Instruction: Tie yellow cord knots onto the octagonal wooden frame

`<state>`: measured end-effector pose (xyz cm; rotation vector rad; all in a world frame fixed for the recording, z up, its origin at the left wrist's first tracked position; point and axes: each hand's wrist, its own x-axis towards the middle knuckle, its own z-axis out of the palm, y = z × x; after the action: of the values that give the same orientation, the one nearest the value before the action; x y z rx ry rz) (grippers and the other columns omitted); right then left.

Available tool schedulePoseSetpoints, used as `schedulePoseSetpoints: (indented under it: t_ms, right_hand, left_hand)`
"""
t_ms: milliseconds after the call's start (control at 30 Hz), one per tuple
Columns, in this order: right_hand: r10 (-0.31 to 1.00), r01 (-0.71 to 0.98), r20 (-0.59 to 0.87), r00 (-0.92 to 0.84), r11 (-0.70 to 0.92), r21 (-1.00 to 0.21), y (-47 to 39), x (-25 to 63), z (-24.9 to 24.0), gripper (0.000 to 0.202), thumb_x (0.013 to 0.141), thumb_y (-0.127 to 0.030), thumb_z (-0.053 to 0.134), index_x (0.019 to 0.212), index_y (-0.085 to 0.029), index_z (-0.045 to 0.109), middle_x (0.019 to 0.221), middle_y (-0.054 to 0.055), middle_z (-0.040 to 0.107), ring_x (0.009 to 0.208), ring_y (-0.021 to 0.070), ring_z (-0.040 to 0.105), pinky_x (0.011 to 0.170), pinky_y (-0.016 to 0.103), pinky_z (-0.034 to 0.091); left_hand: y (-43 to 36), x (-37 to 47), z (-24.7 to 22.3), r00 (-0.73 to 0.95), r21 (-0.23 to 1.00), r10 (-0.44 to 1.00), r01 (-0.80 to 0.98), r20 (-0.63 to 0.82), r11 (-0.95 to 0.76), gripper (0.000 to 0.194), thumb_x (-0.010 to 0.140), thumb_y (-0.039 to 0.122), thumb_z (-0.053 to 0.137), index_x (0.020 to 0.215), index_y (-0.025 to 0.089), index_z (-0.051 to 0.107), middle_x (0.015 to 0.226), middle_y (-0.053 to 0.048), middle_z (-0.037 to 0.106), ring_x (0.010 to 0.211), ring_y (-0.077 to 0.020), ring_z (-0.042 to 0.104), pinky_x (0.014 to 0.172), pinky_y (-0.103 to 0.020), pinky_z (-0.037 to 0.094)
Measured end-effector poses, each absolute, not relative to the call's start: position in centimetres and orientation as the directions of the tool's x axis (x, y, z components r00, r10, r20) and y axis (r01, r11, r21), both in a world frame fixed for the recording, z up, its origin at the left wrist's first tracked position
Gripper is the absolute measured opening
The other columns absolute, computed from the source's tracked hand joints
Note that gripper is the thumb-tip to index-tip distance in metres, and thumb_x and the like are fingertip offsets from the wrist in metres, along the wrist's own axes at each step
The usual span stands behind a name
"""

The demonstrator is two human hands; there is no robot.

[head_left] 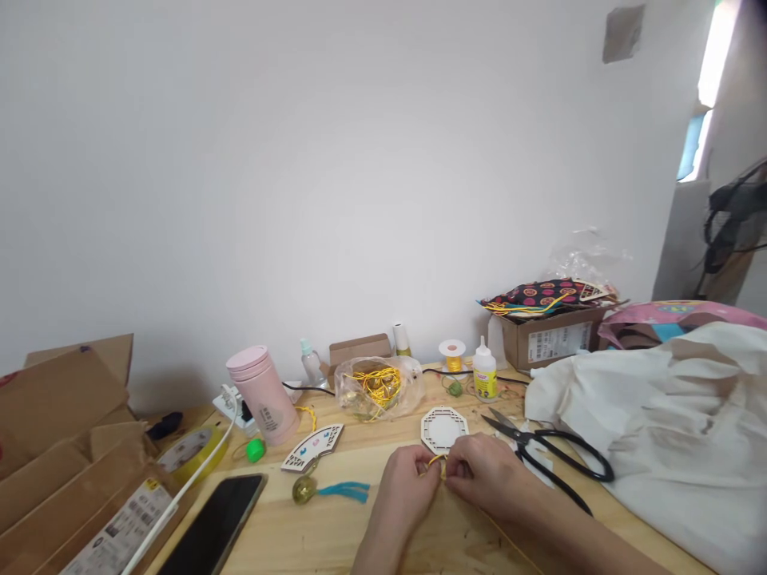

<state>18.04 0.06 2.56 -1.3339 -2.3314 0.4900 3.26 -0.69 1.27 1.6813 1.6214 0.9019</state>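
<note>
1. Head cam: left hand (413, 479) and right hand (479, 471) both pinched nearly closed on one yellow cord (437, 458).
2. One octagonal plaque (443, 431) sits just beyond the hands.
3. Off to their right, one pair of scissors (526, 438); left, one fan-shaped piece (315, 447), one phone (214, 523).

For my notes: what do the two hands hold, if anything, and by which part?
The left hand and right hand pinch the yellow cord at its curved part, near the octagonal piece; exact contacts are hidden.
</note>
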Motion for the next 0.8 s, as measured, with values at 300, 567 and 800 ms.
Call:
schedulePoseSetpoints:
  t_ms: [300,567,800]
  right_hand:
    - [0.890,0.741,0.143,-0.433,0.442,-0.506,0.1,17.7,3.3,0.006,0.062,-0.021,0.058,0.064,-0.021,0.064,0.064,-0.002,0.062,0.059,0.0133,0.051,0.048,0.020,0.026]
    - [0.891,0.672,0.233,-0.389,0.448,-0.589,0.6,18.5,2.9,0.015,0.068,-0.022,0.052,0.061,-0.021,0.065,0.056,-0.003,0.059,0.052,0.0109,0.048,0.045,0.020,0.023]
    - [0.932,0.465,0.239,-0.271,0.344,-0.816,1.8,19.2,2.4,0.019,0.064,-0.029,0.054,0.054,-0.016,0.062,0.046,-0.002,0.049,0.046,0.0107,0.039,0.042,0.020,0.022]
  left_hand:
    - [-0.2,3.4,1.3,0.125,0.946,0.991,0.325,-0.049,0.006,0.037,0.062,0.044,0.052,0.045,0.011,0.054,0.041,0.006,0.027,0.042,-0.0068,0.020,0.041,-0.020,0.013]
    - [-0.4,3.7,2.1,0.119,0.977,0.973,-0.048,-0.200,0.207,0.042,0.054,0.052,0.060,0.065,0.012,0.060,0.029,0.012,0.021,0.027,-0.0028,0.013,0.032,-0.018,0.006]
    - [-0.6,3.1,3.1,0.129,0.911,0.958,-0.302,-0.255,0.283,0.032,0.052,0.039,0.068,0.067,0.013,0.057,0.027,0.015,0.016,0.026,0.0000,0.006,0.029,-0.016,0.000]
